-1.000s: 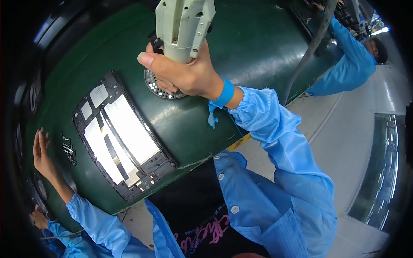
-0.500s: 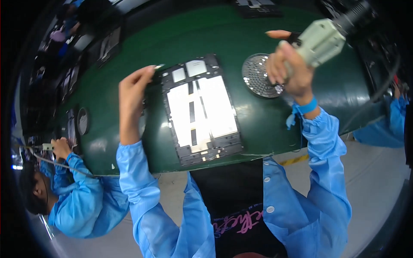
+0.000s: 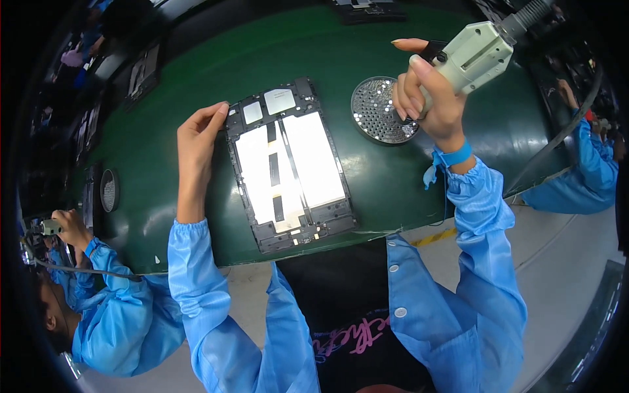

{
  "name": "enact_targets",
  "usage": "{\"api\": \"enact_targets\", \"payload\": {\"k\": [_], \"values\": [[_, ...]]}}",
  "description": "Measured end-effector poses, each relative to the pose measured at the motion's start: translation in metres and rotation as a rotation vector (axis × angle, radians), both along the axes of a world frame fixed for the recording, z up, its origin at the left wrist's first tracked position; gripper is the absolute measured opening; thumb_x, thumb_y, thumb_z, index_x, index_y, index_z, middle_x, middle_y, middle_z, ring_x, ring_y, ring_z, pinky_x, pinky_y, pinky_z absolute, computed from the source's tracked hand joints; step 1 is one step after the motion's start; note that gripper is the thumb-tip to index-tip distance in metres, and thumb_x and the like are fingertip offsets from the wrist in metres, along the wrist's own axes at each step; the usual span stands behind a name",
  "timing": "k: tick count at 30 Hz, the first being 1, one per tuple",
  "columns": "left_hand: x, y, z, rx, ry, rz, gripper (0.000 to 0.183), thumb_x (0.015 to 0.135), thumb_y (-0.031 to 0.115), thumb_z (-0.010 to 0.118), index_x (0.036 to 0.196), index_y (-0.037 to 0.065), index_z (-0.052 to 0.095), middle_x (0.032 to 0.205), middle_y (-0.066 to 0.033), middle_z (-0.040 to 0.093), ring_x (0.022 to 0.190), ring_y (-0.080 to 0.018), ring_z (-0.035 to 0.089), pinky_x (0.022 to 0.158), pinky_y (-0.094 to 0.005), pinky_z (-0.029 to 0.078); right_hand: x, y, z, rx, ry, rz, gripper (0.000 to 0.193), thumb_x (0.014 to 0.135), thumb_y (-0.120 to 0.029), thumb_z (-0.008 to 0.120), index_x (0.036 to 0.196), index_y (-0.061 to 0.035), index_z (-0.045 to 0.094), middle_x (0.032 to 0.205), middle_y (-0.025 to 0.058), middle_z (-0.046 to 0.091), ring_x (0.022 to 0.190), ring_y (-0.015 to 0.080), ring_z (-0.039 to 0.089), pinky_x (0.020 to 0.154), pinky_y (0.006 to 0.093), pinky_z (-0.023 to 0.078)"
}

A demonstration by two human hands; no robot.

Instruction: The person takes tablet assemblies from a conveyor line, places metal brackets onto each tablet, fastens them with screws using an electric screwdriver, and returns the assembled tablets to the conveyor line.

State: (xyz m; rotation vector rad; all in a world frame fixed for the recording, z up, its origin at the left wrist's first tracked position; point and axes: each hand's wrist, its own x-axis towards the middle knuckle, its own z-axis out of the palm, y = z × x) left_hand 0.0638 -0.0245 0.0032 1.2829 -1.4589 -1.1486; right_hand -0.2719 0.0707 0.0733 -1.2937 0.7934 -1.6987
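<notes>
An opened tablet (image 3: 293,154) with a black frame and large silver battery panels lies on the green table in front of me. My left hand (image 3: 198,131) has thumb and index finger pinched together at its upper left corner; what is between the fingertips is too small to tell. To the right, my right hand (image 3: 436,98) is wrapped round a pale green electric screwdriver (image 3: 479,59), cable end up. Its lower end is hidden by my fingers, over the edge of a round perforated dish (image 3: 373,110) dotted with small shiny screws.
A grey cable (image 3: 557,141) hangs at the right. Another person in blue (image 3: 131,321) works at the left with a similar tool, near a second round dish (image 3: 109,190). One more person (image 3: 570,177) sits far right. Dark devices (image 3: 368,10) lie along the back.
The small shiny piece seen at my left fingertips no longer stands out, and those fingers are now against the tablet's corner. The view has shifted slightly; my right hand stays by the dish.
</notes>
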Motion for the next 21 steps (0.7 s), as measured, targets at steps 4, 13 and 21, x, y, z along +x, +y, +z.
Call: {"api": "enact_targets", "payload": {"k": [4,13,21], "values": [[0.002,-0.004,0.008,0.012,-0.092,-0.095,0.030,0.095,0.021,0.066,0.113,-0.003,0.069,0.095,-0.0037,0.070,0.084,-0.0077,0.058,0.076,-0.0212,0.043,0.000,-0.001,0.001,0.026,-0.009,0.004,0.027,0.093,-0.010,0.057,0.112,0.0087,0.060,0.051,0.0007,0.042,0.039,0.0104,0.043,0.040,0.0287,0.040],[0.017,-0.002,0.017,0.051,-0.063,-0.158,0.030,0.095,0.023,0.066,0.107,-0.004,0.071,0.085,-0.0016,0.066,0.074,-0.0067,0.051,0.070,-0.0207,0.042,0.080,-0.047,0.023,0.162,0.171,0.018,0.029,0.094,-0.021,0.055,0.100,0.0072,0.053,0.050,0.0013,0.036,0.039,0.0121,0.038,0.041,0.0310,0.038],[0.032,-0.012,0.008,0.068,-0.008,-0.250,0.030,0.096,0.020,0.062,0.113,-0.005,0.069,0.090,-0.0071,0.071,0.078,-0.0100,0.061,0.073,-0.0234,0.050,0.177,-0.101,0.037,0.076,0.139,0.229,0.024,0.094,-0.016,0.055,0.093,0.0075,0.056,0.048,0.0025,0.038,0.037,0.0130,0.039,0.039,0.0301,0.038]]}}
